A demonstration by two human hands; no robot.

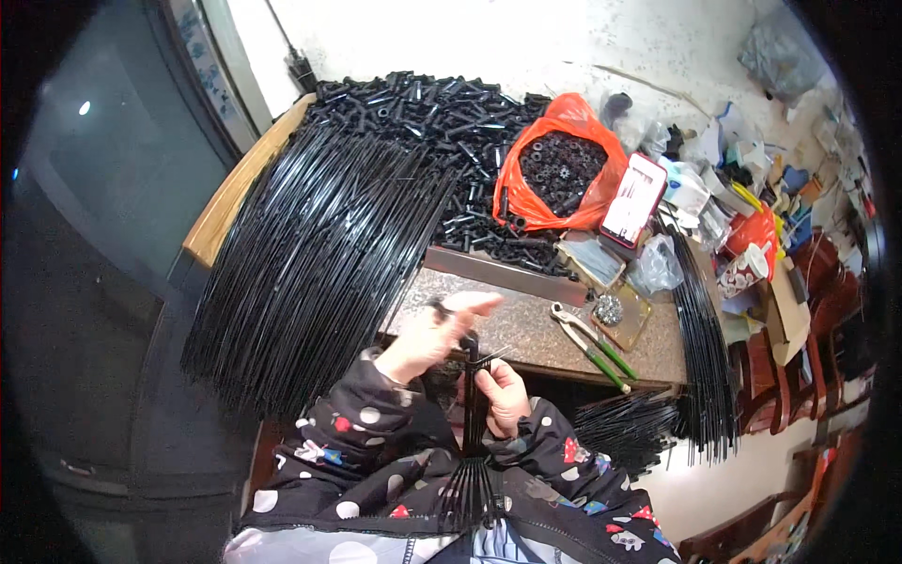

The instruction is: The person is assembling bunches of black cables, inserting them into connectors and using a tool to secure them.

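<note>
A black umbrella frame stands upright in front of me, its thin ribs fanning out at the bottom over my lap. My right hand is closed around its upper part, thumb pressed near the top. Thin wire ends stick out just above that thumb. To the left of the frame's top is my left hand, smeared by motion, with its fingers pointing right. A small dark piece shows at its fingers; whether they hold it I cannot make out.
Long black rods lie bundled at the left, beside a wooden board. Behind are heaped black tubes, an orange bag of small black parts and a phone. Green-handled pincers rest at the table's front edge; more rods hang at the right.
</note>
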